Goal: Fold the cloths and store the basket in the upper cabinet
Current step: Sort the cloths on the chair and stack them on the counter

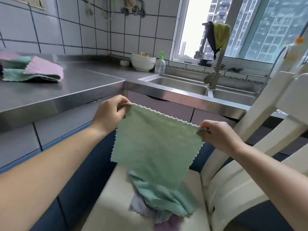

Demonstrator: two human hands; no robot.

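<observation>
A: We hold the green cloth [155, 144] up by its top corners, left hand [109, 114] and right hand [218, 135] fingers pinching; zigzag-edged, nubbly.
B: We can't see any basket; the crumpled pile [160, 202] on the chair is half covered.

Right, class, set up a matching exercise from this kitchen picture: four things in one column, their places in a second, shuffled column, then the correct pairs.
Things:
1. green cloth
2. folded cloths
3. soap bottle
4. yellow cloth

Places:
A. draped over the tap
B. on the counter at far left
C. held up by both hands
D. beside the white bowls, behind the sink

Pairs: 1-C, 2-B, 3-D, 4-A
</observation>
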